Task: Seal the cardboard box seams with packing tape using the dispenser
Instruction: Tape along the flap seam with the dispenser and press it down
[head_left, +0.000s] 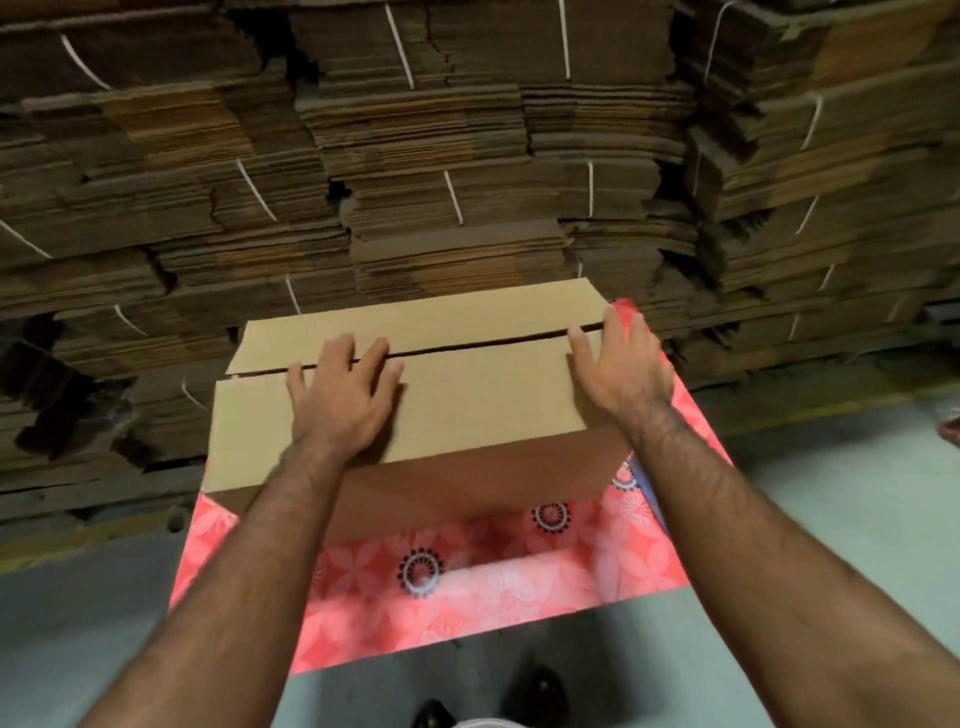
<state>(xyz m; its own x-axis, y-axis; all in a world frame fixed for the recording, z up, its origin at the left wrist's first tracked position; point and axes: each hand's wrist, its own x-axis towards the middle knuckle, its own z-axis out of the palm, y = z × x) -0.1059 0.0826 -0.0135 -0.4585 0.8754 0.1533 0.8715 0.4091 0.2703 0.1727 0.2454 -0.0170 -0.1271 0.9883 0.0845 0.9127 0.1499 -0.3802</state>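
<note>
Flap-closing step: left hand (345, 397) and right hand (621, 364), fingers flat, press cardboard box (467, 405) flaps; untaped seam (483, 345) next needs the dispenser, unseen.

Under my palms the cardboard box (467, 395) is pale tan on top, darker brown down its front. The tablecloth (498, 587) is coral pink with faint white flowers and black-and-white ringed medallions. Behind, brown flattened cartons (467, 156) tied with white string.

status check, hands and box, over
Left hand flat on the cardboard box top, fingers across the seam. Right hand flat at its right end. Seam untaped, slightly gapped. No tape dispenser in view.
</note>
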